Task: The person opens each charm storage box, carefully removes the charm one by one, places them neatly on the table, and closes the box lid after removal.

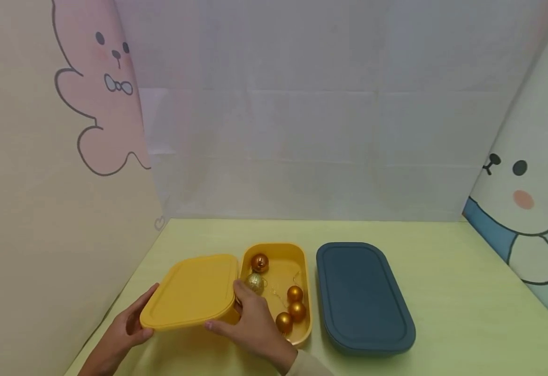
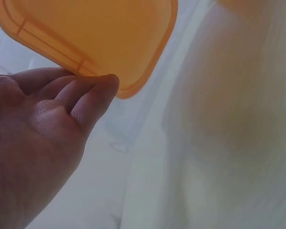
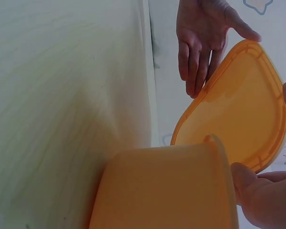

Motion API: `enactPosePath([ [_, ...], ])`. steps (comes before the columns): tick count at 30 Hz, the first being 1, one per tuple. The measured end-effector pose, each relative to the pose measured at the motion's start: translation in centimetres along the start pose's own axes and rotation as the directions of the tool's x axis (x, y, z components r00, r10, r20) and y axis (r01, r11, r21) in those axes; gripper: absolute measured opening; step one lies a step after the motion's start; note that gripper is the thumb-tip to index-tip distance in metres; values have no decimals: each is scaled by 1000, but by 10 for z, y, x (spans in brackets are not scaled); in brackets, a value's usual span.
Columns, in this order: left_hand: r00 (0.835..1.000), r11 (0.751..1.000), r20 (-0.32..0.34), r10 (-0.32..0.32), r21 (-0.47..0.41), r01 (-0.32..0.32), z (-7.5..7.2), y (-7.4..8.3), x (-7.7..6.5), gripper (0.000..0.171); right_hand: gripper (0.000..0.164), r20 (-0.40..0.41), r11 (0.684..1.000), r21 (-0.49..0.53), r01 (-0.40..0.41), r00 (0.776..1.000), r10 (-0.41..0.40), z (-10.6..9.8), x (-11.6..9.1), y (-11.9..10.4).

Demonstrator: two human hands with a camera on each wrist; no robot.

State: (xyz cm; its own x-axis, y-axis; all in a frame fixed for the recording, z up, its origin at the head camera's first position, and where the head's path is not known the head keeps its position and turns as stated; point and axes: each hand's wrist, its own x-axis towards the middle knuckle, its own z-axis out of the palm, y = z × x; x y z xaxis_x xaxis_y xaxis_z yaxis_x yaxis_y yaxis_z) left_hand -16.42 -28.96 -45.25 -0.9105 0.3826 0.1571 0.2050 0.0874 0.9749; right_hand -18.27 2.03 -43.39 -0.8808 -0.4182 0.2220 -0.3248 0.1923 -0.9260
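Observation:
Both hands hold a yellow lid (image 1: 191,290) in the air, tilted, to the left of an open yellow box (image 1: 281,258). My left hand (image 1: 122,328) grips its left end, thumb at the near corner and fingers underneath; the left wrist view shows those fingers against the lid's underside. At the lid's right end, my right hand (image 1: 257,322) holds it with the thumb at the near edge, close beside the box's wall. Inside the box lie a glittery gold bauble (image 1: 254,283), a shiny bronze bauble (image 1: 260,262) and several matte gold baubles (image 1: 297,311).
A dark blue lidded box (image 1: 362,292) stands right of the yellow box, a narrow gap between them. Both sit on a pale green tabletop (image 1: 462,303). A white cloth wall (image 1: 321,125) rises at the back, and printed cartoon panels flank the table.

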Motion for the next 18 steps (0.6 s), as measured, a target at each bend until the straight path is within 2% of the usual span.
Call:
enactPosePath([
  [5,998,998,-47,-46,47,49,-2,6,-2,65,98,16,1000,3,-18,1000,18,2,1,0],
  [9,992,989,-111,-63,126,77,-2,6,-4,59,97,15,1000,-19,-22,1000,22,4,1,-1],
  [12,985,974,-153,-74,203,104,0,6,-4,51,91,3,1000,-25,-12,1000,12,5,1,-1],
  [16,972,939,-235,-24,330,103,3,5,-1,42,79,-42,1000,-10,9,999,-10,5,2,-2],
  [18,962,923,-273,27,377,81,4,6,2,41,71,-73,999,14,32,997,-31,5,3,-1],
])
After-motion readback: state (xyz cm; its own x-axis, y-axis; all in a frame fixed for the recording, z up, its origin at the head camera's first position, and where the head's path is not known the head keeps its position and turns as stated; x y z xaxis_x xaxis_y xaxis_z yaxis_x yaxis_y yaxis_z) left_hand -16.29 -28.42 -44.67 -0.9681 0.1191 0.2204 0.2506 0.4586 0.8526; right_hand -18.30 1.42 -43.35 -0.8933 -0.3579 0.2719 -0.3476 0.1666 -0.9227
